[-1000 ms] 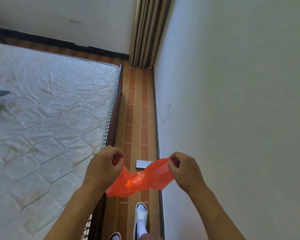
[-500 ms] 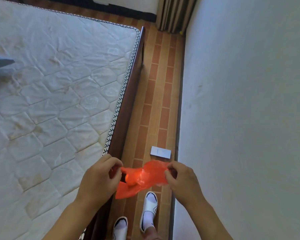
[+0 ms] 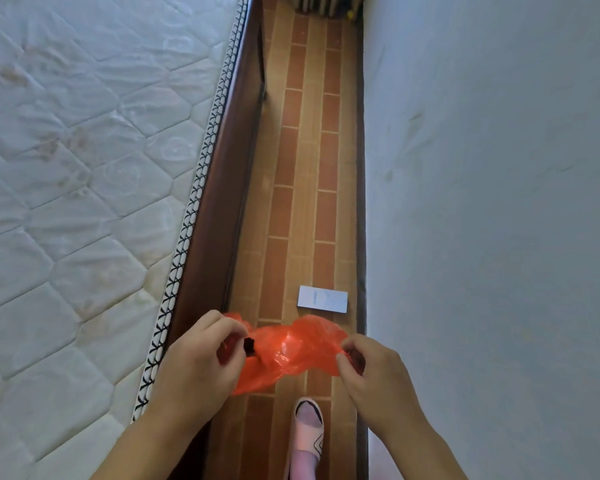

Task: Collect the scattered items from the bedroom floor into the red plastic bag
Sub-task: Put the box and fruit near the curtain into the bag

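The red plastic bag (image 3: 291, 351) is crumpled and stretched between my two hands above the floor. My left hand (image 3: 198, 362) pinches its left end and my right hand (image 3: 371, 372) pinches its right end. A small dark bit shows at the bag's left end, by my left fingers. A small white rectangular box (image 3: 323, 298) lies flat on the brick-pattern floor (image 3: 309, 202) just beyond the bag, close to the wall.
The floor strip is narrow, between the dark wooden bed frame (image 3: 219, 202) with its bare quilted mattress (image 3: 84, 168) on the left and a white wall (image 3: 492, 202) on the right. A curtain hem (image 3: 323, 5) hangs at the far end. My slippered foot (image 3: 308, 431) stands below the bag.
The view has tilted down and moved forward along the strip. The white box now lies clear of the bag, just beyond it. Both hands keep hold of the bag and have shifted slightly.
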Demonstrator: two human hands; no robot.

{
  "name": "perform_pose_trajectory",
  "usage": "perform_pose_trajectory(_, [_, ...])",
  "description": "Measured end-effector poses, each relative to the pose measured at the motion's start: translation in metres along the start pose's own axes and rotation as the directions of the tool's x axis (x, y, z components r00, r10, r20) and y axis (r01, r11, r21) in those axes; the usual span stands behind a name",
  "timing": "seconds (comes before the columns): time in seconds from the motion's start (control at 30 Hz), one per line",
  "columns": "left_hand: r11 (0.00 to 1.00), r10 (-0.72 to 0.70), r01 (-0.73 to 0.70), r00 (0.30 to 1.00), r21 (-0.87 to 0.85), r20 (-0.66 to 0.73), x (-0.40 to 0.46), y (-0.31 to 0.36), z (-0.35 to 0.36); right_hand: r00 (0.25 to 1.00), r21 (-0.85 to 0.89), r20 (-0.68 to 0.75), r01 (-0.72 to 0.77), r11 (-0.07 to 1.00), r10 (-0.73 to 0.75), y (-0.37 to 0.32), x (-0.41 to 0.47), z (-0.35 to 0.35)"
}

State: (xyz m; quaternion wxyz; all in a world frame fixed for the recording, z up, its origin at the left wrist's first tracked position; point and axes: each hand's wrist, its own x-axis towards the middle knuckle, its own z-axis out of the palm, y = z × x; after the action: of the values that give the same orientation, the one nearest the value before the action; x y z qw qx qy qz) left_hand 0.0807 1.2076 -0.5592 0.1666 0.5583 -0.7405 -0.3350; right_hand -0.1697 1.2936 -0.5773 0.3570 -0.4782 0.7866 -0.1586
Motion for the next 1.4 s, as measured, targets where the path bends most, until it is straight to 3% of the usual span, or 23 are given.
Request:
perform_pose_trajectory(0.43, [0.985,0.171,-0.172,0.985,0.021,0.027,0.054,-0.118,0.131,0.989,0.002,-0.145,0.000,1.000,0.000,0.114,0.069,0.102])
perform_pose_trajectory(0.63, [0.960,0.271,-0.272,0.962,0.066,0.029,0.071,-0.161,0.174,0.948,-0.171,-0.202,0.213,0.962,-0.245,0.145,0.105,0.152])
perform_pose_trajectory(0.8, [0.920,0.309,-0.332,0.941,0.208,0.136,0.079,-0.196,0.200,0.898,-0.311,-0.067,0.395,0.864,-0.435,0.161,0.138,0.181])
perform_pose_trajectory(1.0, [0.857,0.187,-0.289,0.946,0.426,0.265,0.082,-0.211,0.208,0.845,-0.353,0.145,0.530,0.771,-0.514,0.186,0.158,0.238])
perform_pose_trajectory(1.13, [0.800,0.122,-0.324,0.912,0.505,0.392,0.067,-0.215,0.219,0.818,-0.485,0.282,0.572,0.662,-0.501,0.201,0.161,0.269])
perform_pose_trajectory(1.27, [0.735,0.009,-0.322,0.885,0.597,0.466,0.066,-0.222,0.217,0.814,-0.608,0.349,0.573,0.549,-0.464,0.217,0.169,0.289])
perform_pose_trajectory(1.4, [0.665,-0.109,-0.258,0.895,0.701,0.433,0.070,-0.219,0.213,0.816,-0.604,0.356,0.573,0.555,-0.456,0.234,0.174,0.304])
